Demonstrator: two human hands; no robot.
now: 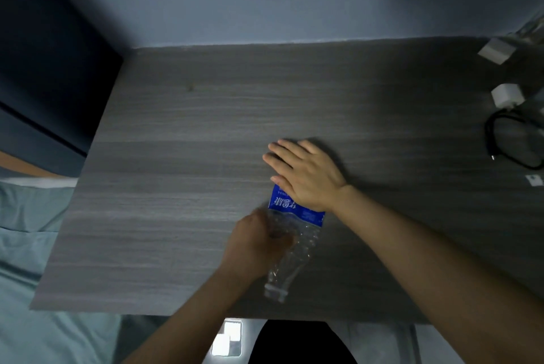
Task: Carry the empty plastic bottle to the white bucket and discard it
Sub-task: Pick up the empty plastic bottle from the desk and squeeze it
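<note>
A clear, crumpled plastic bottle (294, 234) with a blue label lies on its side on the grey wooden table (182, 157), its neck pointing toward the table's near edge. My right hand (306, 175) lies flat on the bottle's far end, palm down, fingers stretched out. My left hand (256, 243) is curled around the bottle's middle from the left side; it looks blurred. The bottle's base is hidden under my right palm. No white bucket is in view.
At the table's right edge lie two white charger blocks (507, 95) and a coiled black cable (512, 142). A dark cabinet (44, 69) stands to the left, pale bedding (38, 246) below it. A blue-grey wall runs behind the table.
</note>
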